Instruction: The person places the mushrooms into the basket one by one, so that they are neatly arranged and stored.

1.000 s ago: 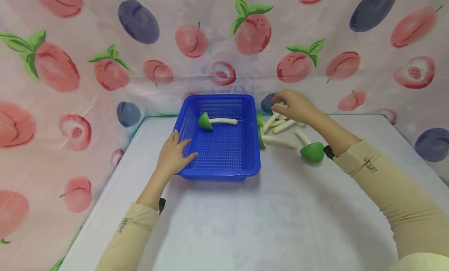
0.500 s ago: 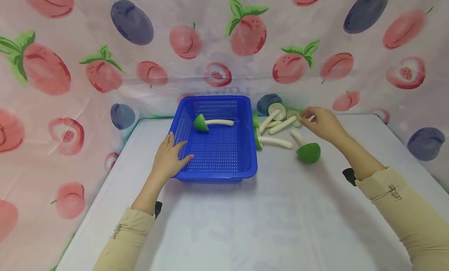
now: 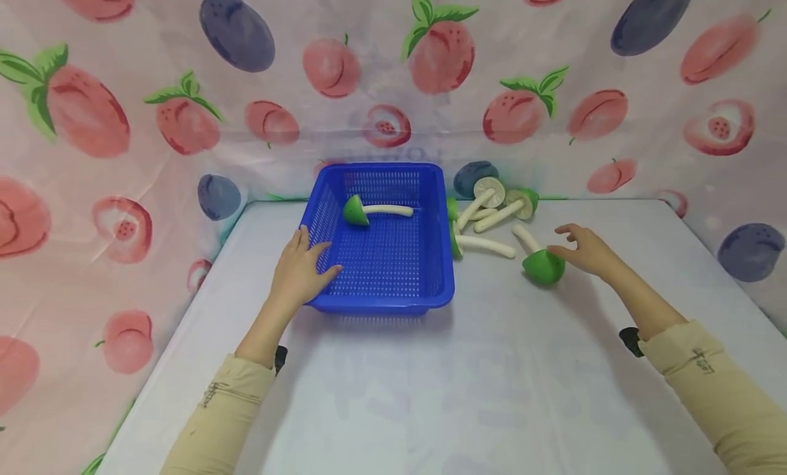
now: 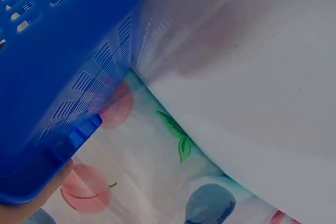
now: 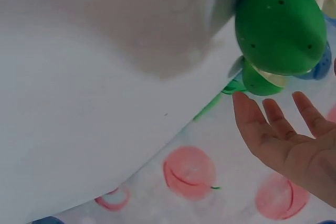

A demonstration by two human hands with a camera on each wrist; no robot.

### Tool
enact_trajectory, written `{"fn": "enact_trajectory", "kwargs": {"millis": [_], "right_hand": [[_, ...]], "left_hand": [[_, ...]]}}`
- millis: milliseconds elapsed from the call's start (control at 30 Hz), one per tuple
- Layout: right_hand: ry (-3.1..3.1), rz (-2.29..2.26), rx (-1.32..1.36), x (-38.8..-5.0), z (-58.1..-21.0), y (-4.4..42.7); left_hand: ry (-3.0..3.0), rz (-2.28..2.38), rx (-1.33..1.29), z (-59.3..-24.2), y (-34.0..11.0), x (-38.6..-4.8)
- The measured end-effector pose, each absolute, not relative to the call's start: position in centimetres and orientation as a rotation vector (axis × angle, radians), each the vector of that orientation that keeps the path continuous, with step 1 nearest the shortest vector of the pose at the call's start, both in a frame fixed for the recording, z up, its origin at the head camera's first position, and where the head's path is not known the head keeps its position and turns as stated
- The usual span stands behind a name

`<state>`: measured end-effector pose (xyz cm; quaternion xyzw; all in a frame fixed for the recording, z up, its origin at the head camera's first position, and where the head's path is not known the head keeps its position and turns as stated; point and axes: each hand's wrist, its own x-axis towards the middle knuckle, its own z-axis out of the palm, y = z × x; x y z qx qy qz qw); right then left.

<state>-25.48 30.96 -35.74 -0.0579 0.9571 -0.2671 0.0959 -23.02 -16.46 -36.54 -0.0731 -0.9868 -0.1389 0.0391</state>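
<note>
A blue basket (image 3: 375, 303) stands on the table, with a green-capped toy mushroom (image 3: 387, 210) lying inside. My left hand (image 3: 299, 270) rests on the basket's left rim, thumb and fingers spread. In the left wrist view, part of the hand shows under the rim of the basket (image 4: 63, 51). My right hand (image 3: 587, 249) is just right of a lone green-capped mushroom (image 3: 544, 267), its fingers slightly bent and holding nothing. The right wrist view shows that mushroom's green cap (image 5: 281, 27) beyond the fingertips of my right hand (image 5: 294, 140).
Several more green-capped mushrooms with white stems lie in a pile (image 3: 494, 212) between the basket and the lone mushroom, some against the basket's right side. Behind the white table (image 3: 492, 379) hangs a fruit-print cloth (image 3: 369, 65).
My right hand has moved from above the pile, rightward and toward the near side, to beside the lone mushroom. My left hand has stayed on the basket rim.
</note>
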Motion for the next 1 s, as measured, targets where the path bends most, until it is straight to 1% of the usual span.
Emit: {"fn": "enact_trajectory", "kwargs": {"millis": [200, 433, 533, 1000], "right_hand": [[2.683, -0.945, -0.004, -25.0, -37.0, 31.8], [2.344, -1.207, 0.313, -25.0, -38.4, 31.8], [2.256, -1.279, 0.403, -25.2, -38.7, 31.9], [2.127, -1.314, 0.383, -25.9, -39.7, 33.3]], "left_hand": [[-3.02, -0.409, -0.224, -36.7, -16.7, -23.1], [-3.022, -0.419, -0.22, -36.8, -16.6, -23.1], [-3.02, -0.422, -0.224, -36.6, -16.5, -23.1], [-3.016, -0.411, -0.237, -36.7, -16.5, -22.9]]}}
